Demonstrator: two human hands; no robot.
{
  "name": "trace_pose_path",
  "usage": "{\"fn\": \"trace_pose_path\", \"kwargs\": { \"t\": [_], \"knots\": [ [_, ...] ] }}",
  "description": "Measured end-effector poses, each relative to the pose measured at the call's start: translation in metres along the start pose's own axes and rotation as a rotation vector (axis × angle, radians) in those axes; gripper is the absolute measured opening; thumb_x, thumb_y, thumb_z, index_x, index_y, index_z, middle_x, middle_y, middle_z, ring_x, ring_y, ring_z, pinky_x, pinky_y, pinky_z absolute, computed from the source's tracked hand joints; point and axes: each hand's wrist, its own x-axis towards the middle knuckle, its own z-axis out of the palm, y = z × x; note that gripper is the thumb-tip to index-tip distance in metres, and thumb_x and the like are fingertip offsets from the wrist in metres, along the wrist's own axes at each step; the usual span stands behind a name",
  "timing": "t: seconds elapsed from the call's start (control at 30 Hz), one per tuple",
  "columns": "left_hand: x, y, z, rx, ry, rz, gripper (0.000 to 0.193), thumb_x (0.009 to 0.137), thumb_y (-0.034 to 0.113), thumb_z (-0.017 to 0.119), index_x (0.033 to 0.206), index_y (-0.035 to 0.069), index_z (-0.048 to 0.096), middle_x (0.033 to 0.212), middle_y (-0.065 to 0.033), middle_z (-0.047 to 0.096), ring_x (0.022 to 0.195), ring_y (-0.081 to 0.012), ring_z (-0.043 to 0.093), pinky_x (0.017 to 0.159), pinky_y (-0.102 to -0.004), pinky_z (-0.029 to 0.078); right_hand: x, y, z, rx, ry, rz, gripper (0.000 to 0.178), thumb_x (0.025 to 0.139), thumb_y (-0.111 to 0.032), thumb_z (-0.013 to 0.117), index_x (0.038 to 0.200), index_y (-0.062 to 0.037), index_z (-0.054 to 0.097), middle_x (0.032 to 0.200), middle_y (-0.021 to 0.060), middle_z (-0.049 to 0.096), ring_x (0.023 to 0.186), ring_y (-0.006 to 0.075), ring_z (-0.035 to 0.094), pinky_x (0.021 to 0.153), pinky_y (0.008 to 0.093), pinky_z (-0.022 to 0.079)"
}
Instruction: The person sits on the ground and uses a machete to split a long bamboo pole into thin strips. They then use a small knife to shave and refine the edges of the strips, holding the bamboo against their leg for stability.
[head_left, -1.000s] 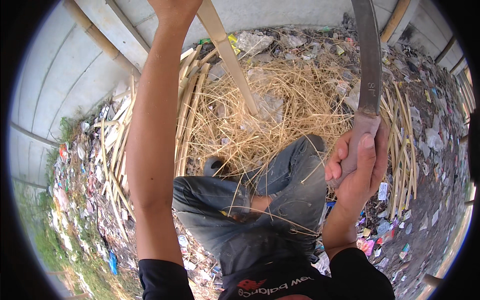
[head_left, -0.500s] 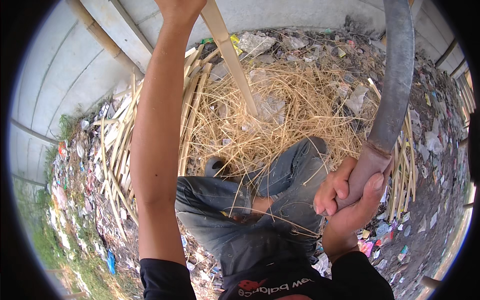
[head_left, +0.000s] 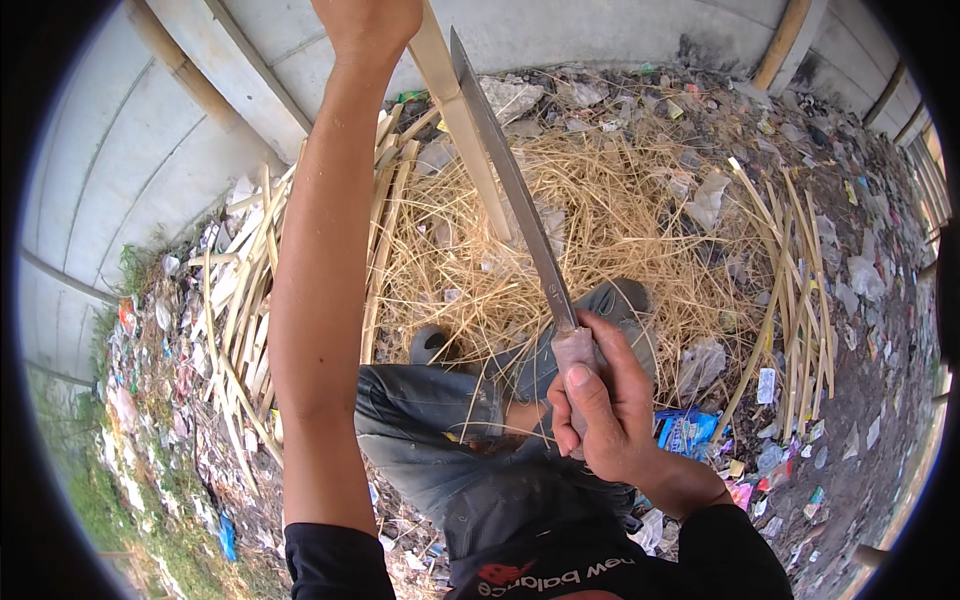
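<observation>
My left hand, partly cut off by the top edge, is closed at the upper end of a pale bamboo strip. The strip slants down, and its lower end stands among the shavings. In my right hand is a machete, gripped by its worn brown handle. Its long dark blade points up and to the left, lying along the strip's right side. The tip appears to be against the strip near the top; I cannot tell whether it cuts in. Thin bamboo shavings surround the strip's foot.
My folded legs in dark trousers are below the shavings. Split bamboo strips are piled at left, with a smaller bundle at right. Litter covers the ground. A concrete wall with bamboo poles stands behind.
My right hand has swung the machete down and left, from the upper right to beside the bamboo strip. My left hand and the strip have hardly moved.
</observation>
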Motion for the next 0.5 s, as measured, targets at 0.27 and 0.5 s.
{"fn": "trace_pose_path", "kwargs": {
  "t": [0.27, 0.5],
  "knots": [
    [-0.001, -0.009, -0.003, 0.000, -0.002, 0.008, 0.070, 0.111, 0.055, 0.034, 0.075, 0.002, 0.064, 0.064, -0.0094, 0.058, 0.064, -0.0227, 0.060, 0.063, -0.0403, 0.046, 0.016, -0.008, 0.002, 0.059, 0.231, -0.504, 0.059, 0.109, -0.033, 0.049, 0.148, 0.0020, 0.024, 0.073, 0.0087, 0.054, 0.052, 0.0076, 0.051, 0.047, 0.0249, 0.045],
    [0.002, -0.005, -0.001, -0.044, 0.018, 0.008, 0.070, 0.110, 0.056, 0.036, 0.074, 0.003, 0.063, 0.064, -0.0083, 0.058, 0.064, -0.0214, 0.059, 0.063, -0.0398, 0.046, 0.021, 0.015, -0.016, -0.072, 0.040, -0.012, 0.048, 0.111, -0.023, 0.048, 0.151, -0.0031, 0.030, 0.072, 0.0042, 0.052, 0.049, 0.0067, 0.048, 0.046, 0.0231, 0.040]
  ]
}}
